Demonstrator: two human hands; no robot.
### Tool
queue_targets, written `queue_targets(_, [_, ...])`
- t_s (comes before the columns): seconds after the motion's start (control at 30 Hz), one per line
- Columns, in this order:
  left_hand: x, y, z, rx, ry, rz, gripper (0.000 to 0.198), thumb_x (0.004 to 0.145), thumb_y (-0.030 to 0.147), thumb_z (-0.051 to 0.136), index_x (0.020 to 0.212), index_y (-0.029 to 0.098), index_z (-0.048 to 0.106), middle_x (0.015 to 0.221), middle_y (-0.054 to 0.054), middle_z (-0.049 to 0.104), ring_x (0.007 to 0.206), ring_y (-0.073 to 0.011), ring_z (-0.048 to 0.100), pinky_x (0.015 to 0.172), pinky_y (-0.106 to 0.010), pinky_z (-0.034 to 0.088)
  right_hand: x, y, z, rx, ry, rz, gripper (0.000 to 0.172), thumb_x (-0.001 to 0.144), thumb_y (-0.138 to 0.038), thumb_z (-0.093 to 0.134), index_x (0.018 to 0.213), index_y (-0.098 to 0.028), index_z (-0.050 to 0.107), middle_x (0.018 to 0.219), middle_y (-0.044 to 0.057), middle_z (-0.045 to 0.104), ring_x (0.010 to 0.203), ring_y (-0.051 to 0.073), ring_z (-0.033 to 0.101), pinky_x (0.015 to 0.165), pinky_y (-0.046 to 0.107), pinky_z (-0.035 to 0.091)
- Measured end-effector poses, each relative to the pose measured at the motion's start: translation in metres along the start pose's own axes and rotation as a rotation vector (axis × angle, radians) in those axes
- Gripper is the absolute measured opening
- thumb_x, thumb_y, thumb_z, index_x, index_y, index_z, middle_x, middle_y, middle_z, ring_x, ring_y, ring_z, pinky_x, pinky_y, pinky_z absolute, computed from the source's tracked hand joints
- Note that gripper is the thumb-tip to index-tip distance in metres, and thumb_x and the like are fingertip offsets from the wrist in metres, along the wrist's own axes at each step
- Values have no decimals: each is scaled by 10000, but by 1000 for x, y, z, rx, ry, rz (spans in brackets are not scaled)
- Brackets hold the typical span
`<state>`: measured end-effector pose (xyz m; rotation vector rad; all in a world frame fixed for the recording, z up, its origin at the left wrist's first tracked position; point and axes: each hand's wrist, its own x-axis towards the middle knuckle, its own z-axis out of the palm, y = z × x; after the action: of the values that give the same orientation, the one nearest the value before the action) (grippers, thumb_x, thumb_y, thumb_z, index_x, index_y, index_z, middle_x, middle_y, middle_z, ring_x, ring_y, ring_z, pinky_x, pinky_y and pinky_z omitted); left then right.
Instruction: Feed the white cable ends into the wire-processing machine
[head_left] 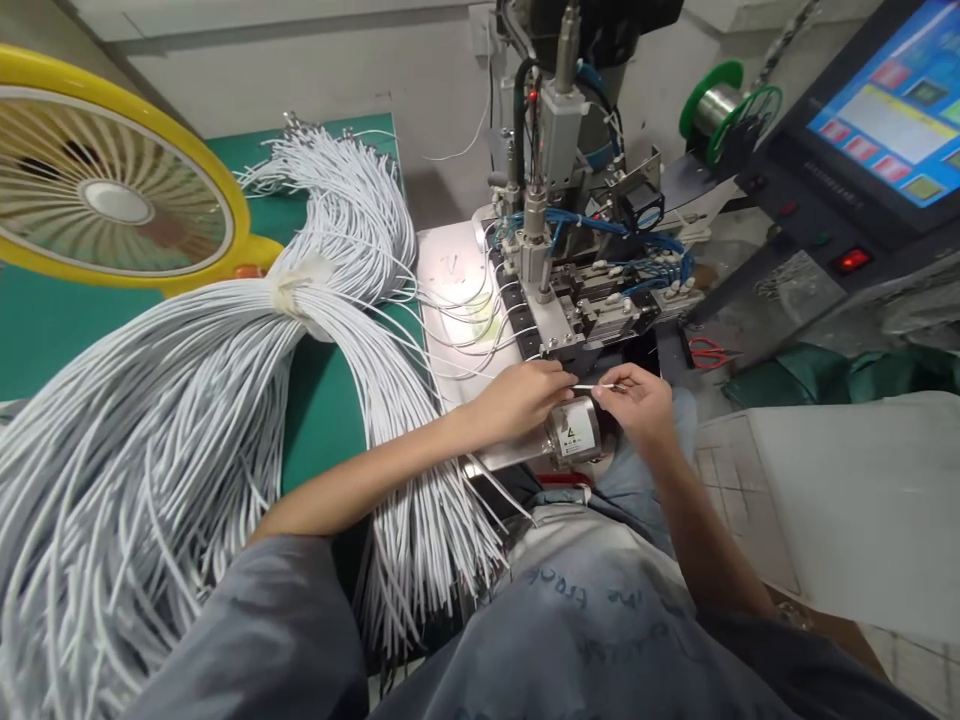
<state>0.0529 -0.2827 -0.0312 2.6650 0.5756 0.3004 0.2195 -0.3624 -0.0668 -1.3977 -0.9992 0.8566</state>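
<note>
Fingers (556, 381) pinched close: left hand (529, 393), right hand (641, 402) gripping white cable (586, 387).

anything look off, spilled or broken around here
Nothing looks clearly spilled or broken. The untidiest spot is the bundle of white cables at left: below its pale tie it splays two ways over the green table, and a stray strand sticks out toward the lap.

white wire (586, 387), its tip too small for detail
</note>
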Motion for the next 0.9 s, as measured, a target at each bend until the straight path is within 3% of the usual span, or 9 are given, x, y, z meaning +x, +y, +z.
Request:
queue_targets(0.1, [1, -6, 7, -45, 124, -2, 254, 926, 208, 434, 1057, 132, 639, 840, -48, 627, 745, -136, 591, 630, -225, 421, 5, 3, 6, 166, 12, 16, 183, 602, -275, 707, 701, -184, 583, 638, -12, 586, 547, 101, 524, 537, 245, 461])
queue_targets(0.27, [-2, -13, 12, -131, 222, 33, 254, 918, 215, 436, 951, 127, 672, 794, -44, 597, 701, -115, 571, 628, -213, 435, -2, 3, 14, 282, -38, 26, 188, 686, -313, 668, 819, -183, 635, 702, 10, 630, 610, 119, 574, 591, 267, 493])
queue_targets(0.4, [-2, -14, 16, -156, 276, 29, 253, 911, 232, 449, 942, 135, 681, 741, -36, 582, 659, -113, 552, 588, -213, 424, -3, 0, 17, 178, 47, 28, 149, 726, -322, 636, 783, -185, 646, 674, 5, 615, 568, 113, 552, 574, 267, 486])
queue_targets(0.53, [-2, -11, 20, -361, 305, 102, 250, 924, 239, 445, 972, 131, 666, 812, -53, 617, 740, -117, 575, 664, -226, 457, -4, -2, 20, 96, 39, -98, 89, 733, -272, 634, 724, -192, 670, 707, 13, 607, 627, 124, 549, 576, 262, 457])
queue_targets(0.63, [-1, -10, 23, -467, 312, 126, 248, 923, 229, 448, 888, 124, 670, 766, -51, 619, 711, -111, 561, 649, -223, 455, -7, -3, 21, -2, 54, -130, 104, 740, -274, 632, 755, -198, 702, 698, 11, 586, 646, 130, 537, 559, 259, 426])
queue_targets(0.77, [-2, -11, 24, -408, 364, 106, 233, 901, 217, 479, 812, 130, 676, 657, -25, 575, 606, -95, 518, 567, -205, 420, -12, -5, 22, -138, 101, -138, 158, 759, -305, 619, 785, -191, 726, 605, -12, 506, 535, 102, 441, 483, 247, 357])
queue_targets(0.9, [-2, -12, 22, -299, 407, 176, 222, 898, 194, 479, 833, 124, 679, 656, -33, 571, 621, -104, 514, 564, -210, 413, -12, -15, 14, -251, 16, -162, 160, 761, -277, 601, 748, -181, 729, 540, -28, 457, 482, 89, 380, 459, 242, 338])
